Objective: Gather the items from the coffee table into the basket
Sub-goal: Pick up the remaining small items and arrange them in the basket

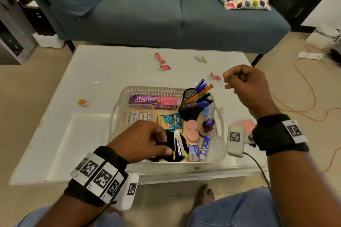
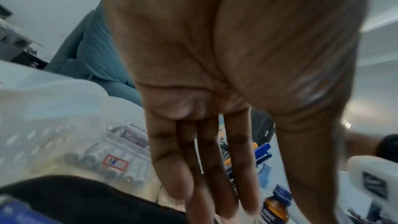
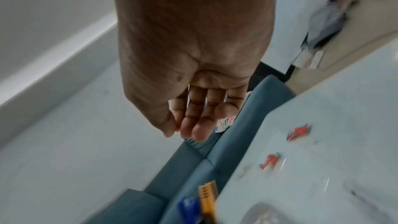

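The white perforated basket [image 1: 153, 89] stands mid-table and holds a moov box [image 1: 153, 100], a clear box of batteries [image 1: 138, 116], a pen holder [image 1: 191, 101], bottles and a stapler [image 1: 179, 145]. My left hand [image 1: 162, 143] is down in its near left corner over a black pouch [image 1: 170, 139]; in the left wrist view the fingers [image 2: 206, 168] point down fairly straight with nothing in the palm. My right hand [image 1: 230, 81] hovers beyond the basket's far right corner, fingers [image 3: 193, 125] loosely curled and empty, next to a red candy [image 1: 215, 76].
Loose on the glass table [image 1: 92, 72] lie two more red candies [image 1: 159, 57] [image 1: 164, 67], small batteries [image 1: 200, 59] and an orange-and-white eraser [image 1: 83, 102]. A pink item [image 1: 243, 122] sits by my right wrist. A blue sofa [image 1: 147, 14] stands behind the table.
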Motion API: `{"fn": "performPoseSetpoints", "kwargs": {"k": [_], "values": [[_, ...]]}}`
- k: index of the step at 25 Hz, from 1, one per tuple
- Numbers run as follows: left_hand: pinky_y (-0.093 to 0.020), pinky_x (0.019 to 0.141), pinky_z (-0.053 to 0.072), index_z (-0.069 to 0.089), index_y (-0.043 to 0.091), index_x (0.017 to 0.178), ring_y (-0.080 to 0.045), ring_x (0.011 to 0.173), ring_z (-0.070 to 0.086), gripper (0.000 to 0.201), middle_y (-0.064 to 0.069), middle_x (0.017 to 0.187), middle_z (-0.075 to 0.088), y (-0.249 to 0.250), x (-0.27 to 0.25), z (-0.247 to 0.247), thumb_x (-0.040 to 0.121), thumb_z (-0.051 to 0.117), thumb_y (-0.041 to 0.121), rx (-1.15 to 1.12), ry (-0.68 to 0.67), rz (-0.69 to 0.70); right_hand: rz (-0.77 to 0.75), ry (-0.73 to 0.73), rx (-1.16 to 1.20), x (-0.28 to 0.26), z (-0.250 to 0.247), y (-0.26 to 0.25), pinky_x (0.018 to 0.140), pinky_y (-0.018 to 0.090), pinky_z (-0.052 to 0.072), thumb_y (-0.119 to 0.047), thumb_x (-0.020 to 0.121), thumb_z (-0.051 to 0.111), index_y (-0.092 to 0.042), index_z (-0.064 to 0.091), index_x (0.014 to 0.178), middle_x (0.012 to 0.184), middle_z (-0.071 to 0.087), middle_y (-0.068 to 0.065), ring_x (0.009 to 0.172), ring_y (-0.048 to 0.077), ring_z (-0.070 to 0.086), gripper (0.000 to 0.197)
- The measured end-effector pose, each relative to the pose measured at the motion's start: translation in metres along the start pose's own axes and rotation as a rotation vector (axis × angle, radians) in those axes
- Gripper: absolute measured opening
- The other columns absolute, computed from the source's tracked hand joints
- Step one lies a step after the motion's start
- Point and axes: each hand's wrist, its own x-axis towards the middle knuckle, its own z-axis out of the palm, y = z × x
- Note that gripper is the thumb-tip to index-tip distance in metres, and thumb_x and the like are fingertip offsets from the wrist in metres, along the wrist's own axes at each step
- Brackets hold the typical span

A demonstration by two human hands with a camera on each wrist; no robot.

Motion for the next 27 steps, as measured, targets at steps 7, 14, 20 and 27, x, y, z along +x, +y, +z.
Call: {"fn": "performPoseSetpoints", "kwargs": {"k": [7, 14, 20, 27], "values": [[-0.010, 0.068, 0.047, 0.080, 0.027, 0.086, 0.007, 0.076, 0.068, 0.014, 0.017, 0.082, 0.076, 0.000, 0.010, 0.017, 0.074, 0.087, 0.027, 0.113, -0.270, -0.025, 0.489, -0.362, -0.525, 0.038, -0.001, 0.109, 0.078, 0.036, 0.058, -0.035, 0.087, 0.080, -0.005, 0.071, 0.103, 0.100, 0.076, 0.015, 0.094, 0.029, 0.075, 0.035], [-0.024, 0.079, 0.057, 0.080, 0.029, 0.083, 0.003, 0.077, 0.070, 0.012, 0.018, 0.081, 0.076, -0.004, 0.014, 0.016, 0.074, 0.088, 0.029, 0.058, -0.306, -0.046, 0.519, -0.285, -0.508, 0.032, 0.015, 0.128, 0.090, 0.044, 0.062, -0.022, 0.081, 0.084, -0.006, 0.072, 0.094, 0.091, 0.076, 0.015, 0.093, 0.032, 0.075, 0.024], [-0.016, 0.072, 0.050, 0.080, 0.028, 0.084, 0.005, 0.075, 0.068, 0.012, 0.018, 0.081, 0.076, -0.004, 0.017, 0.023, 0.074, 0.087, 0.029, 0.064, -0.286, -0.028, 0.399, 0.004, -0.359, 0.030, -0.007, 0.093, 0.075, 0.036, 0.063, -0.020, 0.079, 0.079, -0.009, 0.075, 0.089, 0.076, 0.078, 0.012, 0.069, 0.024, 0.075, 0.015], [-0.019, 0.074, 0.056, 0.075, 0.022, 0.098, -0.001, 0.077, 0.070, 0.023, 0.005, 0.090, 0.076, -0.010, 0.016, 0.007, 0.079, 0.085, 0.030, -0.156, -0.138, -0.008, 0.061, -0.010, 0.061, -0.034, 0.010, -0.035, 0.060, 0.021, 0.058, -0.015, 0.091, 0.075, -0.012, 0.073, 0.105, 0.076, 0.076, 0.002, 0.067, 0.009, 0.072, 0.014]]}}
